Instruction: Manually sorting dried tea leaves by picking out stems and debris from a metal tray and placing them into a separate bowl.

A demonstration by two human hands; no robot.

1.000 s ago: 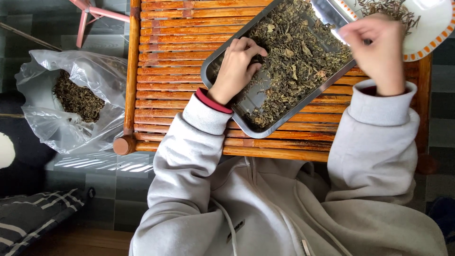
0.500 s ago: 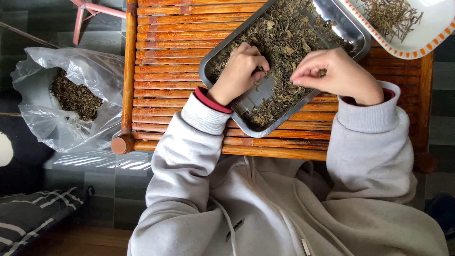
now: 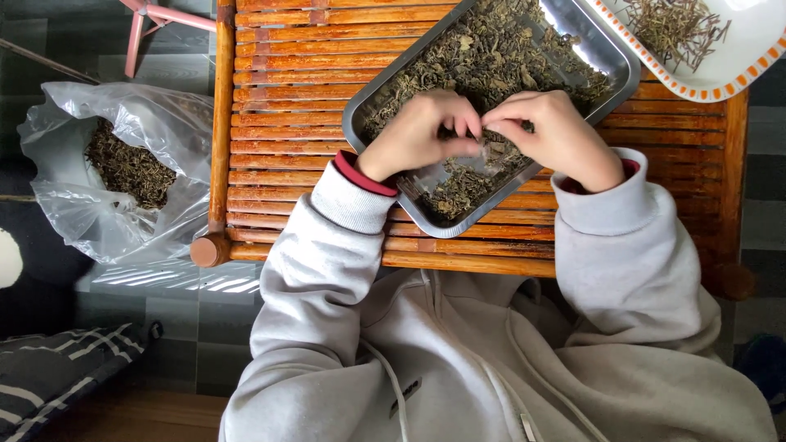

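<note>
Leftmost, on the floor beside the slatted wooden bench (image 3: 278, 82), a crumpled clear plastic bag (image 3: 123, 176) sags open around a dark heap of dried leaves; it stands well apart from both hands.

Next, on the bench, the rectangular shiny metal tray (image 3: 610, 57) lies at a slant, its bed spread with a loose layer of dried brownish-green leaves and stems (image 3: 483, 57). A bare patch of metal shows at the near end, under the hands.

Over that patch the left hand (image 3: 413, 135) and the right hand (image 3: 557, 135) meet, fingertips touching. The fingers of both are drawn together in a pinch on a small bit of the dried material between them; what exactly they clamp is too small to tell. Grey sweatshirt cuffs (image 3: 352, 196) with a red inner sleeve edge hang just above the tray rim.

At the far right, the white dish with an orange-striped rim (image 3: 741, 69) holds a small pile of thin stems, near the tray's far corner but apart from the hands.

To do this picking well, I would judge that the pinch should stay light so brittle leaves do not crumble, the work should stay low over the tray so stray bits fall back into it, and the cuffs should be kept clear of the heap.
</note>
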